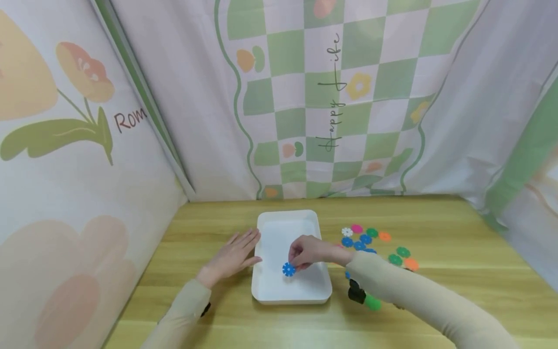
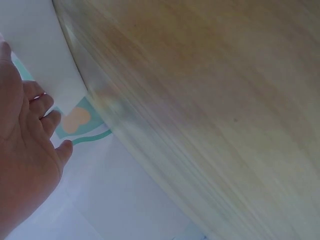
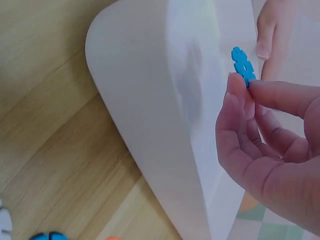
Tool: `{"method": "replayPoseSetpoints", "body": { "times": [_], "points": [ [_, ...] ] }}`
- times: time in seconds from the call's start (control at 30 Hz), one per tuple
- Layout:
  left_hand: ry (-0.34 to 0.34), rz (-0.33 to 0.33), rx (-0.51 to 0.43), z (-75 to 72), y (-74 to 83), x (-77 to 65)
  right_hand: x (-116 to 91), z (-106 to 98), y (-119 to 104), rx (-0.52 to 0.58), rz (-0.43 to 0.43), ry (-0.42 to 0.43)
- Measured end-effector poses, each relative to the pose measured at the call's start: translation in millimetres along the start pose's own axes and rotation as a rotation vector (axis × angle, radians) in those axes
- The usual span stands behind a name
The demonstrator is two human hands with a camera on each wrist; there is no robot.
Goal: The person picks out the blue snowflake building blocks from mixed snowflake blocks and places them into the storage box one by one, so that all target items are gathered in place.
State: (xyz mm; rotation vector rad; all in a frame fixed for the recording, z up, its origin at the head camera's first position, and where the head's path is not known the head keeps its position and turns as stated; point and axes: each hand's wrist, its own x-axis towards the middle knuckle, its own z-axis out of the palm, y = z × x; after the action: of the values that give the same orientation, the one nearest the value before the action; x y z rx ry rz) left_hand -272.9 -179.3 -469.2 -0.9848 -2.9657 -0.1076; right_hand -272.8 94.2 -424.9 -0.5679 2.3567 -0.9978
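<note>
Between thumb and fingertips my right hand [image 1: 308, 251] pinches a blue snowflake-shaped plastic disc [image 1: 288, 269] with a notched edge. The right wrist view shows the disc [image 3: 243, 66] nearly edge-on, its lower end between the fingertips. It is held over a white rectangular tray [image 1: 285, 291] with low walls. My left hand [image 1: 233, 254] rests at the tray's left rim, fingers extended along it. In the left wrist view the fingers of that hand [image 2: 30, 130] lie against the tray's outer wall [image 2: 45, 45].
On the wooden table [image 1: 209, 213], right of the tray, lie several loose discs: blue [image 1: 347, 242], green [image 1: 403, 252], orange [image 1: 411, 263], pink [image 1: 357, 228] and white [image 1: 347, 231]. My right forearm covers some. Printed curtains [image 1: 287, 97] close off the back and sides.
</note>
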Motion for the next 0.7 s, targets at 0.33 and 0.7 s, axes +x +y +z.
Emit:
{"method": "replayPoseSetpoints", "body": {
  "times": [0.33, 0.7],
  "points": [
    [0.013, -0.009, -0.010, 3.0, -0.2, -0.2, 6.7, 24.7, -13.5, -0.073, 0.086, -0.015],
    [0.037, 0.014, 0.002, 2.3, -0.8, 1.0, 14.7, 40.3, -18.8, -0.066, 0.165, 0.045]
  ]
}}
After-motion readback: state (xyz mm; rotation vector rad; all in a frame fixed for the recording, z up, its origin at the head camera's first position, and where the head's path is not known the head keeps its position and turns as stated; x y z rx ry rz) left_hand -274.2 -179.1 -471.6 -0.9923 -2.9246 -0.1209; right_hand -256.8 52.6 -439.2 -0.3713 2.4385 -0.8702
